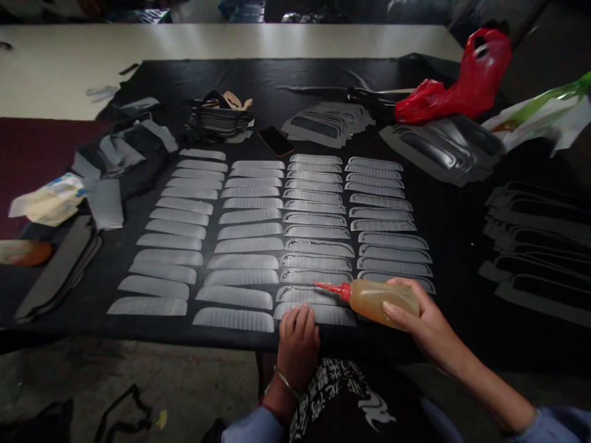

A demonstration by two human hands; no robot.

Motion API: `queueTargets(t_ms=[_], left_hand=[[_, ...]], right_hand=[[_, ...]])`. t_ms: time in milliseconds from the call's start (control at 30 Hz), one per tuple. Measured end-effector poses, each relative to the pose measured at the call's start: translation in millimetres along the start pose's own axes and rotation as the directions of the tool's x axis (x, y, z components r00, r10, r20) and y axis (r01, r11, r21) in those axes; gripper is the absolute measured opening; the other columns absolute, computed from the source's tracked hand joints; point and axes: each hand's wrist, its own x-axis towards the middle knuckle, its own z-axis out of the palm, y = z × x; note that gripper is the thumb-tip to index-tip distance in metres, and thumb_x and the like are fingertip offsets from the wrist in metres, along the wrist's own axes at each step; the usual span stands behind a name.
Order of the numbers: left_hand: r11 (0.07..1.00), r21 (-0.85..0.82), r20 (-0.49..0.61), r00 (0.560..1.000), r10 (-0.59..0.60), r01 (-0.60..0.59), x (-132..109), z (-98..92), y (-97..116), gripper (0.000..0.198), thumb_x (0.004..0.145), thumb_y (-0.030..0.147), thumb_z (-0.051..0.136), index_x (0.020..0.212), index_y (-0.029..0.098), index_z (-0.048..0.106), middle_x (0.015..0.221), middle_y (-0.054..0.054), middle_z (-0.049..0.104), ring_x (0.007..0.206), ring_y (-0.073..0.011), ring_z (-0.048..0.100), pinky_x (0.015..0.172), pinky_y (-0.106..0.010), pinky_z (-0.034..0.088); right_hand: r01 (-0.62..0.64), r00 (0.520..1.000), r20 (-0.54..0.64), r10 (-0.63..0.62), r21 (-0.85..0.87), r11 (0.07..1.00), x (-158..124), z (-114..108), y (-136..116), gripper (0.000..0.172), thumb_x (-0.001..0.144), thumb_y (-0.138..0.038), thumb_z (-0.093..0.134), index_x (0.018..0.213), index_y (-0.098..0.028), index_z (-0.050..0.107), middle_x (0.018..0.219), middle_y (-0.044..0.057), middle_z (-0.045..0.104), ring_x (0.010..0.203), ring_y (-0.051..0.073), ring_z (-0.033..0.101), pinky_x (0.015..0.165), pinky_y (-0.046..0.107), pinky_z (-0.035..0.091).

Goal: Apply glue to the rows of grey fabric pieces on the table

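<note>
My right hand point(418, 311) is wrapped round a squeeze bottle point(381, 301) of amber liquid, tilted nearly flat. Its red nozzle points left, with the tip at the upper edge of a grey curved strip point(332, 296) near the front of the third column. Shiny wet lines run along the edges of several strips point(318, 248) farther up that column. My left hand point(299, 332) lies at the table's front edge, fingers stretched onto the frontmost strip point(337, 314). Other strips point(235, 319) lie in columns to the left and one point(394, 255) to the right.
A phone point(276, 141) lies behind the columns, beside a stack of dark pieces point(219, 120). Grey cut-outs point(327, 123), a red plastic bag point(475, 80) and dark frame-shaped pieces point(545, 246) are farther back and right. Another amber bottle point(25, 252) lies at the left edge.
</note>
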Motion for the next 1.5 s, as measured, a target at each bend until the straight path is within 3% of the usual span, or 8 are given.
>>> queueTargets(t_ms=[233, 400, 533, 767, 967, 1233, 1500], left_hand=[[0.999, -0.018, -0.026, 0.999, -0.027, 0.027, -5.2, 1.7, 1.9, 0.030, 0.086, 0.014, 0.042, 0.115, 0.011, 0.051, 0.113, -0.013, 0.060, 0.110, -0.0241, 0.051, 0.097, -0.050, 0.037], [0.998, -0.061, -0.070, 0.997, -0.029, 0.024, -12.1, 1.3, 3.0, 0.037, 0.086, 0.011, 0.042, 0.123, 0.010, 0.045, 0.119, -0.015, 0.056, 0.122, -0.0245, 0.043, 0.099, -0.046, 0.039], [0.997, -0.071, -0.100, 0.994, -0.036, 0.029, -19.7, -1.8, 3.2, 0.034, 0.085, 0.011, 0.044, 0.119, 0.009, 0.049, 0.115, -0.015, 0.058, 0.119, -0.0243, 0.046, 0.098, -0.043, 0.042], [0.995, -0.083, -0.115, 0.991, -0.061, 0.052, -25.1, 0.6, 2.6, 0.036, 0.084, 0.011, 0.044, 0.121, 0.011, 0.047, 0.108, -0.013, 0.060, 0.113, -0.0219, 0.050, 0.095, -0.040, 0.046], [0.993, -0.091, -0.157, 0.984, -0.088, 0.074, -25.0, 3.2, 5.0, 0.032, 0.082, 0.009, 0.046, 0.113, 0.012, 0.052, 0.100, -0.012, 0.062, 0.108, -0.0221, 0.054, 0.093, -0.040, 0.049], [0.991, -0.114, -0.116, 0.990, -0.076, 0.063, -24.9, -1.1, 4.0, 0.028, 0.081, 0.010, 0.044, 0.107, 0.010, 0.055, 0.101, -0.013, 0.060, 0.108, -0.0237, 0.052, 0.094, -0.043, 0.047], [0.993, -0.108, -0.127, 0.990, -0.064, 0.051, -23.6, -2.3, 3.4, 0.034, 0.081, 0.009, 0.044, 0.114, 0.008, 0.053, 0.109, -0.013, 0.059, 0.113, -0.0232, 0.049, 0.097, -0.040, 0.045]], right_hand=[[0.099, 0.993, 0.085, -0.086, -0.166, 0.981, 2.9, 11.4, -4.3, 0.044, 0.071, -0.047, 0.063, 0.105, -0.025, 0.044, 0.087, 0.001, 0.057, 0.072, 0.016, 0.058, 0.063, 0.028, 0.050], [0.274, 0.952, 0.215, -0.216, -0.294, 0.916, 9.7, 22.4, -3.1, 0.042, 0.074, -0.043, 0.062, 0.107, -0.026, 0.041, 0.095, 0.003, 0.056, 0.077, 0.016, 0.059, 0.067, 0.030, 0.053], [0.462, 0.880, 0.321, -0.351, -0.400, 0.792, 15.1, 34.9, -3.6, 0.039, 0.076, -0.040, 0.060, 0.107, -0.025, 0.041, 0.098, 0.004, 0.054, 0.081, 0.018, 0.058, 0.070, 0.032, 0.053], [0.723, 0.691, 0.440, -0.574, -0.400, 0.564, 16.4, 57.0, -12.1, 0.033, 0.077, -0.028, 0.058, 0.106, -0.024, 0.043, 0.095, 0.006, 0.052, 0.087, 0.021, 0.056, 0.074, 0.035, 0.050], [0.788, 0.614, 0.524, -0.591, -0.368, 0.493, 16.5, 65.0, -15.5, 0.034, 0.079, -0.025, 0.057, 0.109, -0.023, 0.041, 0.096, 0.008, 0.051, 0.088, 0.022, 0.054, 0.075, 0.036, 0.050], [0.834, 0.548, 0.588, -0.595, -0.330, 0.442, 16.0, 71.3, -19.0, 0.038, 0.081, -0.020, 0.056, 0.113, -0.023, 0.038, 0.098, 0.009, 0.048, 0.091, 0.023, 0.051, 0.076, 0.039, 0.050], [0.847, 0.532, 0.566, -0.629, -0.355, 0.396, 16.6, 68.3, -22.8, 0.038, 0.081, -0.019, 0.056, 0.114, -0.023, 0.038, 0.097, 0.010, 0.050, 0.090, 0.023, 0.052, 0.075, 0.039, 0.051]])
